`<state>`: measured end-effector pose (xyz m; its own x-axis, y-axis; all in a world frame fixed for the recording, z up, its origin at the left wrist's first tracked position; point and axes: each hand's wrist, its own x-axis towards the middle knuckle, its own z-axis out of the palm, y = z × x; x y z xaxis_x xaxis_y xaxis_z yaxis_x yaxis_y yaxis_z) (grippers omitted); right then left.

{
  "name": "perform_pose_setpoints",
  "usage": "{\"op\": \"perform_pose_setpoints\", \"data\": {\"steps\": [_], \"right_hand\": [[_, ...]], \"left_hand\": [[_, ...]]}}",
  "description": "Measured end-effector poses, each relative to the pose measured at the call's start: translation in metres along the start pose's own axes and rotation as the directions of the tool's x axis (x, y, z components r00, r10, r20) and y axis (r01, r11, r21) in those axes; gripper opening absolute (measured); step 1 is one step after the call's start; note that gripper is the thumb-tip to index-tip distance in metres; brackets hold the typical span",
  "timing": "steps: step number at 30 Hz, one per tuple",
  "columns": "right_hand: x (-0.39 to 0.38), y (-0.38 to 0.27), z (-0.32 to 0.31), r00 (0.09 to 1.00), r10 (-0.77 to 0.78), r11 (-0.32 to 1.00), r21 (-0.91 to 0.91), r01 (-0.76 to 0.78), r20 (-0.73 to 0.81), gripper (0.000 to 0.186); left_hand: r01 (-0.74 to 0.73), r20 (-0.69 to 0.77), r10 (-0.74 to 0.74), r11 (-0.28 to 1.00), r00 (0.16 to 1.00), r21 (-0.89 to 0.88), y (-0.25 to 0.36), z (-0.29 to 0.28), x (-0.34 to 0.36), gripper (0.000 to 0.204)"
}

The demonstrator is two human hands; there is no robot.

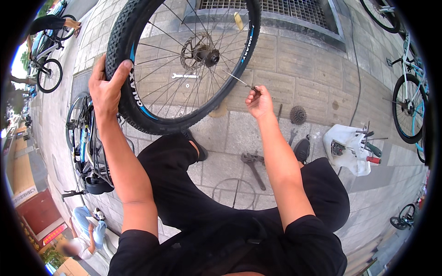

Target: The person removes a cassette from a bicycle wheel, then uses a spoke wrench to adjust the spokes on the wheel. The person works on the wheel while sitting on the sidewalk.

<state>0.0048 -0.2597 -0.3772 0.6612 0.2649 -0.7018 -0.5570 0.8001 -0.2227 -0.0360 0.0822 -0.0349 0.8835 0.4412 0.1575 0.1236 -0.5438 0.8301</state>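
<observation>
My left hand (108, 87) grips the black tyre of an upright, tilted bicycle wheel (138, 115) on its left side. The wheel has a dark hub with a brake disc (198, 54) and thin spokes. My right hand (258, 101) pinches a thin silver rod (238, 79) with a small dark end, at the wheel's lower right. An open-ended wrench (184, 75) and a small washer (187, 85) show between the spokes on the pavement. A sprocket cassette (298, 115) lies right of my right hand. A large adjustable wrench (253, 170) lies between my legs.
A white plastic tool container (340, 149) sits at right. A bicycle (92, 161) lies at left; others (407, 108) stand at right. A metal grate (294, 18) is ahead. One person (50, 24) is at upper left by a bike, another (83, 239) sits at lower left.
</observation>
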Motion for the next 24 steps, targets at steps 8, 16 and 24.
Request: {"op": "perform_pose_setpoints", "data": {"steps": [8, 16, 24], "right_hand": [[0.002, -0.002, 0.029, 0.998, -0.016, 1.0, -0.02, 0.017, 0.067, 0.014], [-0.001, -0.004, 0.02, 0.998, -0.023, 1.0, 0.009, 0.022, 0.054, 0.015], [0.005, 0.0, 0.021, 0.998, -0.044, 0.997, -0.065, 0.047, 0.036, 0.015]], "left_hand": [[-0.025, -0.006, 0.025, 1.0, 1.0, -0.012, 0.001, 0.001, 0.002, 0.059], [-0.03, -0.004, 0.03, 0.999, 1.0, -0.037, 0.005, 0.002, -0.001, 0.059], [-0.059, 0.003, 0.059, 0.998, 0.998, -0.011, 0.007, 0.001, 0.0, 0.056]]}}
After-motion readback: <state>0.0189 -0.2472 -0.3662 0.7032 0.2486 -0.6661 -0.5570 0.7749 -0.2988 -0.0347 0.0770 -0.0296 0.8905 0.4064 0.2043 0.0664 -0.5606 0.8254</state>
